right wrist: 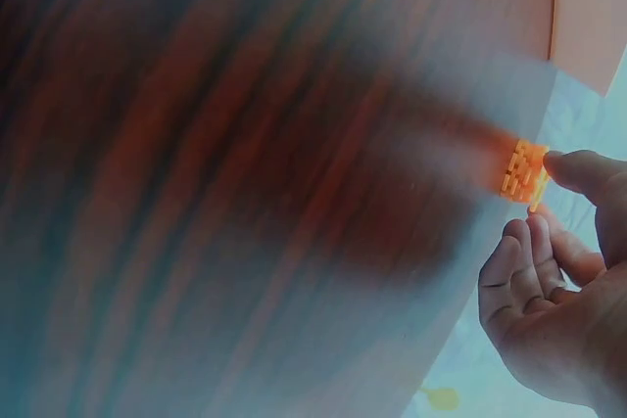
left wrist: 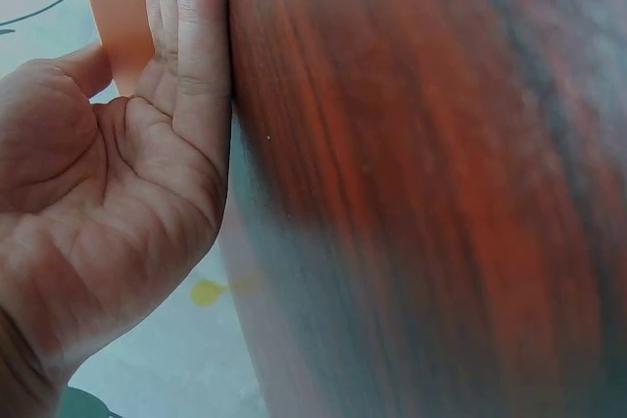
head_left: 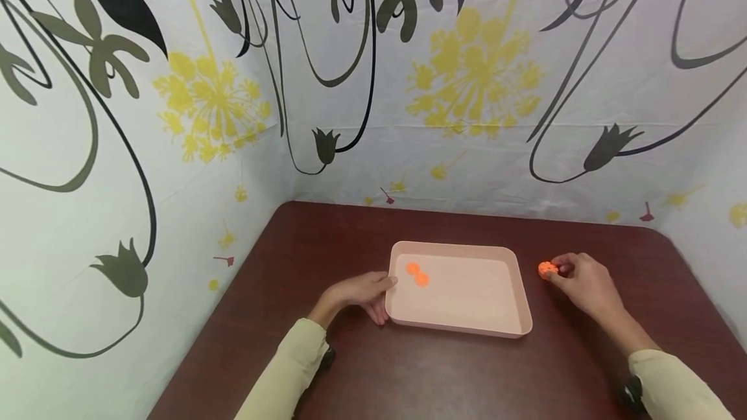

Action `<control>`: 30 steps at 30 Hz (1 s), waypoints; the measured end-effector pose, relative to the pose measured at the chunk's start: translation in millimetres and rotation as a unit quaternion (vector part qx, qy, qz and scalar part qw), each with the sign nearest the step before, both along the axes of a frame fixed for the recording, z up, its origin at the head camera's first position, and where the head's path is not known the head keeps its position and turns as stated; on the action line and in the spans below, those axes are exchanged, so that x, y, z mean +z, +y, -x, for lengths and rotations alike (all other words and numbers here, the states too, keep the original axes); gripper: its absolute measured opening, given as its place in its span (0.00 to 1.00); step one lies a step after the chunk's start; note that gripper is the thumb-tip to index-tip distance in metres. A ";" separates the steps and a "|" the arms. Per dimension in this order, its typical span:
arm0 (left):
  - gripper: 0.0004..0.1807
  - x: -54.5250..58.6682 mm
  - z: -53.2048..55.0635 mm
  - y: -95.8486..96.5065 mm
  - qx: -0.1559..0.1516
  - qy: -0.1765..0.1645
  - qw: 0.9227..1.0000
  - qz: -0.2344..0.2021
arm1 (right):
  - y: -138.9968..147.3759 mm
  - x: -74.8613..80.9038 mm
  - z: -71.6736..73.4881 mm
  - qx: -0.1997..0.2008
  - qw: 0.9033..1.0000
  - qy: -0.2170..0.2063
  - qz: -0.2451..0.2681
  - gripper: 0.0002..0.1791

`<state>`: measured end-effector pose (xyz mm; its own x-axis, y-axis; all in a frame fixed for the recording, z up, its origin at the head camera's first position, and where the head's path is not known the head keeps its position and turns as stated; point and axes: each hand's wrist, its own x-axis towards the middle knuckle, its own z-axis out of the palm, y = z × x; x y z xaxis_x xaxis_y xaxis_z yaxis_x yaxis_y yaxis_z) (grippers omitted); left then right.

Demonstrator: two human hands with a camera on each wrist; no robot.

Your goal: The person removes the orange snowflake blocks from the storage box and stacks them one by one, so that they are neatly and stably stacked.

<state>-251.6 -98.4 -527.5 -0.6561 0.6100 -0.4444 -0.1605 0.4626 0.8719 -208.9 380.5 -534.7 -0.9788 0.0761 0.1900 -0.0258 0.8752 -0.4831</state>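
Observation:
A shallow pale-pink tray (head_left: 461, 287) lies on the table. My left hand (head_left: 364, 293) grips its left edge, thumb over the rim and the other fingers low along the outside. In the left wrist view, the palm of the left hand (left wrist: 127, 163) shows beside the tray wall (left wrist: 118, 17). Two flat orange round pieces (head_left: 421, 279) touch each other inside the tray, near its left side. Right of the tray, my right hand (head_left: 586, 284) pinches a small orange piece with a notched surface (head_left: 547, 269) between thumb and fingertips. The right wrist view shows this orange piece (right wrist: 524, 171) close to the tabletop; its exact kind is unclear.
The dark red-brown table (head_left: 461, 381) has rounded far corners. Behind it and on both sides hang white sheets (head_left: 362, 102) printed with flowers and stems. Table surface lies in front of the tray and between tray and right hand.

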 end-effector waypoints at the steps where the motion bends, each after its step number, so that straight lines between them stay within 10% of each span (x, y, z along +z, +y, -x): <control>1: 0.20 0.4 0.8 0.4 -0.002 0.000 1.000 -0.001 | 0.8 0.4 0.4 0.002 1.000 0.002 -0.001 0.21; 15: 0.21 0.9 1.9 -0.2 -0.007 0.000 1.000 -0.005 | -6.5 4.1 -5.6 -0.012 1.000 0.010 -0.005 0.26; 30: 0.21 -3.0 3.2 -2.2 -0.010 0.005 1.000 -0.012 | -78.2 17.6 -7.6 0.030 0.988 0.147 0.042 0.18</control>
